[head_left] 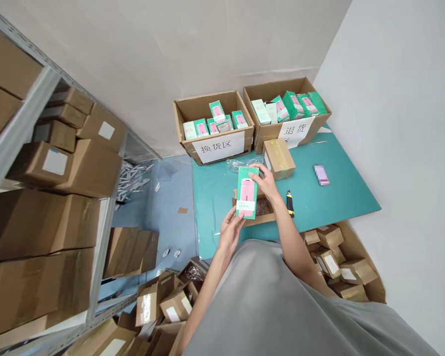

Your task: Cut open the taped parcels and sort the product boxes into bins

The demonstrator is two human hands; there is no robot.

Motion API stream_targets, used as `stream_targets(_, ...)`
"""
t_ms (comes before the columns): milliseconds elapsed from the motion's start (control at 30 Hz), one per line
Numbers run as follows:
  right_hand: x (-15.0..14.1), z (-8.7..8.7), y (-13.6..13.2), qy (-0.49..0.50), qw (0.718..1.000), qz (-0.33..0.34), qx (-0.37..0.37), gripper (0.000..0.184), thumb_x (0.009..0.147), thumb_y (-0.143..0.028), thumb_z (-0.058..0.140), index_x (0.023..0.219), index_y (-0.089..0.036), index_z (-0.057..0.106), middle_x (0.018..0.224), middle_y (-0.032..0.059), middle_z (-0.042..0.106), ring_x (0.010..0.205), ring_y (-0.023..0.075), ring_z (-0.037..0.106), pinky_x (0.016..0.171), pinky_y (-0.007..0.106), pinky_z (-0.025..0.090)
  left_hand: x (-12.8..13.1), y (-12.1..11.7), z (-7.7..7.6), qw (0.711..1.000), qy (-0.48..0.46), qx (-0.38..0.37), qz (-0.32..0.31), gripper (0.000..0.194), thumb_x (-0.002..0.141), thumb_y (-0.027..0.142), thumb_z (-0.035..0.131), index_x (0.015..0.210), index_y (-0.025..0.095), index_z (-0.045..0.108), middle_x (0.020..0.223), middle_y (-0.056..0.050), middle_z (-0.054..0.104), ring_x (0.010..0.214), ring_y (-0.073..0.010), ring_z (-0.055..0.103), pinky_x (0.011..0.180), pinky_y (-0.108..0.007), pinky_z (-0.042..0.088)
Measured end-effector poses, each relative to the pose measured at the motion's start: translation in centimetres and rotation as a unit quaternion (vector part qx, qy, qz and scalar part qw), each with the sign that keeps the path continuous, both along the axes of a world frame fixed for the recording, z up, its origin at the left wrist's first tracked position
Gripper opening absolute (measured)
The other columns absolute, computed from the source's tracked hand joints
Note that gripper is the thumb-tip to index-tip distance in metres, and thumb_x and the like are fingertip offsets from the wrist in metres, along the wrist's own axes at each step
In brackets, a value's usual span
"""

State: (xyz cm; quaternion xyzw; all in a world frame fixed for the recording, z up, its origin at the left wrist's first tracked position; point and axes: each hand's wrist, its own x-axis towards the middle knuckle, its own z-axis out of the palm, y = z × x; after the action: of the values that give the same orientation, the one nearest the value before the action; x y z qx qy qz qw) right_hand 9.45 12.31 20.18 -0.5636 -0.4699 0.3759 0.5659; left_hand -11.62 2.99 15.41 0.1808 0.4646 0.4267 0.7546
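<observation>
Between my two hands is a green product box (247, 190) with a pink item pictured on its front, held upright above the table. My left hand (230, 228) grips its lower edge. My right hand (264, 180) has the upper right corner, thumb on the front. Beneath the box stands an opened brown carton (267, 215) with clear wrap inside, partly hidden by the box and my right arm. A yellow and black utility knife (289, 203) lies right of my right forearm. A taped carton (280, 158) sits just beyond my right hand, beside crumpled clear plastic (241, 164).
Two labelled cartons, a left one (222, 148) and a right one (269, 131), hold similar green boxes at the back of the green table (341, 193). A blurred pink rectangle (321, 175) lies right. Shelves of cartons (89, 168) stand left; boxes fill a large carton (378, 282) below right.
</observation>
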Motion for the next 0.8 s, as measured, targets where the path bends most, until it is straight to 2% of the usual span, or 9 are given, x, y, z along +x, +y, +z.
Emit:
stream_targets(100,1.2,-0.3,-0.2,-0.028,0.999,0.022,-0.006,0.037,0.092,-0.052,0.074,0.118,-0.026,0.076,0.128,0.007,0.076,0.117,0.0277,0.071,0.1,0.041,0.061,1.1,-0.8,0.1,0.998,0.051,0.024,0.019,0.068,0.069,0.037,0.106,0.128,0.021,0.076,0.133,-0.01,0.08,0.121,-0.0242,0.078,0.113,-0.039,0.06)
stream_targets(200,2.1,-0.6,-0.4,-0.052,0.999,0.009,-0.002,0.031,0.093,-0.045,0.072,0.117,-0.027,0.077,0.132,0.0091,0.071,0.124,0.0287,0.069,0.102,0.043,0.062,2.3,-1.6,0.2,0.989,0.128,0.066,0.038,0.072,0.07,0.041,0.106,0.132,0.02,0.075,0.134,-0.013,0.079,0.126,-0.0277,0.076,0.113,-0.041,0.06)
stream_targets(300,2.6,-0.9,-0.9,-0.05,0.999,-0.012,0.008,0.026,0.096,-0.044,0.07,0.114,-0.027,0.075,0.131,0.0096,0.069,0.121,0.0275,0.068,0.099,0.042,0.063,3.6,-2.2,0.3,0.961,0.24,0.107,0.082,0.077,0.068,0.036,0.107,0.135,0.021,0.073,0.151,-0.017,0.07,0.133,-0.0312,0.072,0.108,-0.041,0.063)
stream_targets(367,2.8,-1.2,-1.3,-0.041,0.999,-0.014,0.021,0.026,0.099,-0.048,0.07,0.113,-0.027,0.072,0.126,0.0087,0.07,0.12,0.0269,0.068,0.101,0.041,0.063,4.5,-2.8,0.4,0.946,0.279,0.128,0.101,0.078,0.068,0.034,0.107,0.137,0.022,0.072,0.162,-0.018,0.059,0.138,-0.0329,0.068,0.108,-0.04,0.065)
stream_targets(433,3.1,-1.4,-1.5,-0.027,0.999,-0.015,0.027,0.032,0.097,-0.053,0.076,0.115,-0.027,0.069,0.123,0.0074,0.072,0.118,0.0261,0.068,0.101,0.04,0.062,5.4,-3.4,0.4,0.943,0.278,0.144,0.109,0.077,0.071,0.036,0.106,0.138,0.023,0.071,0.167,-0.018,0.053,0.143,-0.0334,0.066,0.11,-0.04,0.064)
stream_targets(600,4.5,-2.3,-2.0,0.051,0.998,-0.017,0.03,0.046,0.091,-0.059,0.083,0.118,-0.028,0.064,0.134,0.0091,0.073,0.108,0.0248,0.072,0.089,0.037,0.064,6.8,-4.7,0.3,0.962,0.212,0.125,0.116,0.078,0.081,0.046,0.1,0.148,0.026,0.064,0.166,-0.015,0.059,0.15,-0.0322,0.063,0.119,-0.041,0.059)
stream_targets(667,5.3,-2.6,-2.2,0.081,0.996,-0.007,0.032,0.046,0.09,-0.062,0.081,0.116,-0.028,0.064,0.135,0.01,0.075,0.111,0.0267,0.073,0.09,0.039,0.064,7.1,-4.9,0.2,0.975,0.165,0.086,0.123,0.082,0.079,0.045,0.101,0.149,0.028,0.063,0.164,-0.014,0.063,0.15,-0.0317,0.064,0.122,-0.043,0.056)
stream_targets(800,6.7,-2.8,-2.2,0.111,0.993,0.027,0.034,0.042,0.091,-0.062,0.08,0.114,-0.031,0.065,0.134,0.0088,0.077,0.122,0.0303,0.073,0.097,0.043,0.063,8.1,-5.1,-0.1,0.989,0.1,0.032,0.107,0.081,0.069,0.038,0.107,0.14,0.023,0.07,0.149,-0.015,0.075,0.149,-0.0348,0.067,0.128,-0.048,0.051)
